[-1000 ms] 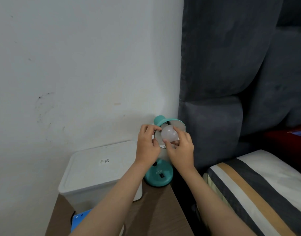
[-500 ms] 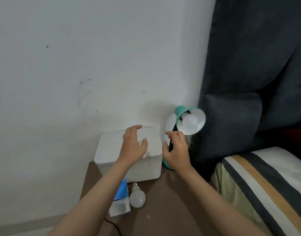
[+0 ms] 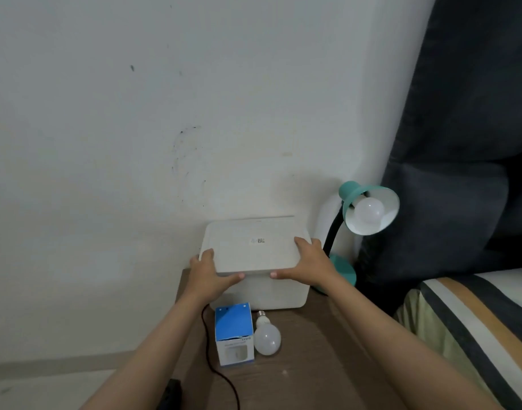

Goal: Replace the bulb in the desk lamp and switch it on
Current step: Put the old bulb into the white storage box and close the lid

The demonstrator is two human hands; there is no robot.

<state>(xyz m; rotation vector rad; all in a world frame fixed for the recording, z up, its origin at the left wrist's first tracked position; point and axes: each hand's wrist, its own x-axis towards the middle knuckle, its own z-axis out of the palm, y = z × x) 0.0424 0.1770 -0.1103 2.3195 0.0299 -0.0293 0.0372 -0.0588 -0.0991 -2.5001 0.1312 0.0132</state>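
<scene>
A teal desk lamp (image 3: pixel 350 199) stands at the back right of the bedside table, its shade tilted toward me with a white bulb (image 3: pixel 369 210) seated in it, unlit. A second white bulb (image 3: pixel 267 338) lies loose on the table beside a blue and white bulb carton (image 3: pixel 233 332). My left hand (image 3: pixel 208 273) and my right hand (image 3: pixel 311 263) grip the front corners of the lid (image 3: pixel 251 247) of a white plastic box (image 3: pixel 277 294), the lid raised slightly at the front.
The brown wooden table (image 3: pixel 307 368) stands against a white wall. A black cord (image 3: pixel 209 347) runs along its left side. A dark padded headboard (image 3: pixel 461 173) and a striped bed (image 3: pixel 475 321) border the right.
Both hands left the lamp's bulb and shade, moved left and took hold of the white box's lid. My view pulled back and down, showing the loose bulb and carton.
</scene>
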